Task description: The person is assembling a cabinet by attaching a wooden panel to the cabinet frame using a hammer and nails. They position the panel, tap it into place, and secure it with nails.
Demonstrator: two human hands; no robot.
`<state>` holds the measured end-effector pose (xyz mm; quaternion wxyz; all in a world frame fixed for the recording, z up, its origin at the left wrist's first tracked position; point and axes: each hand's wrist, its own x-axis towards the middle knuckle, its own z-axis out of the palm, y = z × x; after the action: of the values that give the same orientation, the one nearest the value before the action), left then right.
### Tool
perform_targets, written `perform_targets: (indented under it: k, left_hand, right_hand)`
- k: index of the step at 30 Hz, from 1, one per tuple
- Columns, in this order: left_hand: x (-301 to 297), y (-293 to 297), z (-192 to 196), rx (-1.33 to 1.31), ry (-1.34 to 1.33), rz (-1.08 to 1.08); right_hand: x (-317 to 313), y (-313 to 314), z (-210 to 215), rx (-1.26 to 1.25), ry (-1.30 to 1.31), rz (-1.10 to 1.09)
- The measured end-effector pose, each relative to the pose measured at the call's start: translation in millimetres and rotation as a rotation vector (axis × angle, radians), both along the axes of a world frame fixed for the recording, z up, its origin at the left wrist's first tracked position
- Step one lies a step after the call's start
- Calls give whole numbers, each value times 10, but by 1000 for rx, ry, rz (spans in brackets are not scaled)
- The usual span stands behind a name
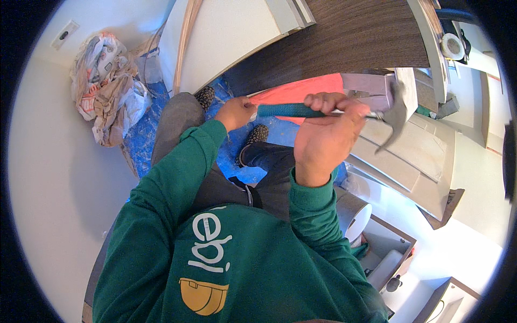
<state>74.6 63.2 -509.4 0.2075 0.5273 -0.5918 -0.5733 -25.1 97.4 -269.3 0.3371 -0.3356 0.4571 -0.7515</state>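
Note:
A claw hammer with a teal grip lies across my right hand, whose fingers are closed round it near the top of the handle. Its metal head points to the right. At the other end of the grip is my left hand, fingers pinched together beside a small whitish bit. Whether that hand touches the hammer or holds something small, I cannot make out. Behind the handle shows a coral-coloured flat surface, next to a dark wood-grain panel.
Crumpled paper and plastic bags lie by the wall on the left. Blue sheeting covers the floor under my feet. A pale panel stands ahead. Flat boards are at the right, with an open drawer box nearer me.

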Motion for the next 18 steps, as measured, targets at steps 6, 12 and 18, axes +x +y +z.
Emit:
perform_targets:
  k: [6, 12, 18]
  left_hand:
    - [26, -31, 126, -6, -13, -37]
    - [-1, 23, 43, 0, 21, -11]
    - [8, 2, 67, -33, 11, -3]
  right_hand:
    - [-51, -105, 151, 11, 50, 44]
    - [-10, -148, 101, 21, 114, 30]
    - [-29, -43, 127, -14, 44, -2]
